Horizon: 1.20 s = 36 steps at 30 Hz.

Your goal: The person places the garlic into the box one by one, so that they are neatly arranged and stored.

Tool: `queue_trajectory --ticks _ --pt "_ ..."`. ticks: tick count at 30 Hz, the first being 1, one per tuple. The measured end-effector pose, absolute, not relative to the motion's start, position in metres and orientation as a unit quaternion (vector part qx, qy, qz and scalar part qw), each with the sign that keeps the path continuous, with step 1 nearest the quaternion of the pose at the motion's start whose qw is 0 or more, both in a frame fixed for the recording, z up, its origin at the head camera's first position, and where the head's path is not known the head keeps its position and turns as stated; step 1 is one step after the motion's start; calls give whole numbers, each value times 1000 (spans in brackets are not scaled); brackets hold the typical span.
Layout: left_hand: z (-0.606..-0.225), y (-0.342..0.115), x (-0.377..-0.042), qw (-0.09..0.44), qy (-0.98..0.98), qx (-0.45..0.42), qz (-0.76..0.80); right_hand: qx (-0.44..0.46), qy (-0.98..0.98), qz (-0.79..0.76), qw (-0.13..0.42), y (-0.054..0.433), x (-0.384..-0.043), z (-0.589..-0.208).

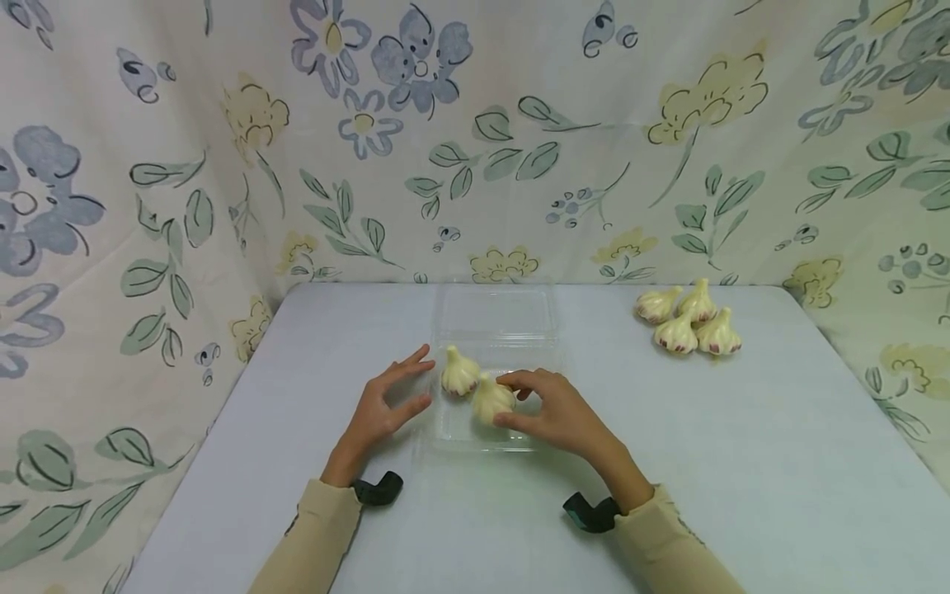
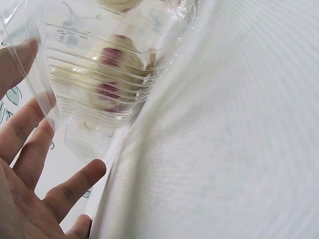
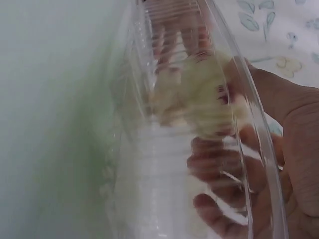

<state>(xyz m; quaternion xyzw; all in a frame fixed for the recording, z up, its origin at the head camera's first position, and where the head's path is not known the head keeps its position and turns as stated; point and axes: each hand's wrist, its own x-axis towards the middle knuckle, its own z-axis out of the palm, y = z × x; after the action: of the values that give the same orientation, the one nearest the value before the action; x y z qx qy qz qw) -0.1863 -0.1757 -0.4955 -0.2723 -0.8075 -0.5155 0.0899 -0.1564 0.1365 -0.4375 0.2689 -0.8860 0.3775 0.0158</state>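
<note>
Currently pinching a garlic bulb (image 1: 492, 402) in the right hand (image 1: 557, 411), between thumb and index finger, inside the bottom half of a clear plastic box (image 1: 454, 433). Blurred in the right wrist view, through the ribbed plastic wall. Hard to tell whether resting on the floor of the box or held just above it.

Just beside that bulb, to the left and slightly farther back, a second bulb (image 1: 460, 374), also inside the box, neck toward the back. Unclear whether touching the first or merely close. Visible through the ribbed side in the left wrist view too, purplish patches at the base.

At the left side of the box, the left hand (image 1: 378, 406), released, thumb and fingers spread, fingertips right by the clear rim. Impossible to say for certain whether pressing on it.

Behind the bottom half, toward the back edge of the white table (image 1: 742, 462), the lid (image 1: 496, 315), folded back. Well apart, at the back right, four more bulbs (image 1: 690, 320) in a close cluster. On both wrists, a dark strap (image 1: 591, 512) below a beige sleeve (image 1: 668, 536). Behind everything, a flowered curtain (image 1: 505, 165).
</note>
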Motion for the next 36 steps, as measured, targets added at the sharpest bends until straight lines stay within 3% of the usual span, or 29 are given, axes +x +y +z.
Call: queue_trajectory --ticks 9,36 --pt "-496 -175 -186 93 -805 -275 -517 307 -874 376 -17 116 -156 -437" --pt "-496 -176 -187 89 -805 -277 -517 308 -889 338 -27 93 -160 -441"
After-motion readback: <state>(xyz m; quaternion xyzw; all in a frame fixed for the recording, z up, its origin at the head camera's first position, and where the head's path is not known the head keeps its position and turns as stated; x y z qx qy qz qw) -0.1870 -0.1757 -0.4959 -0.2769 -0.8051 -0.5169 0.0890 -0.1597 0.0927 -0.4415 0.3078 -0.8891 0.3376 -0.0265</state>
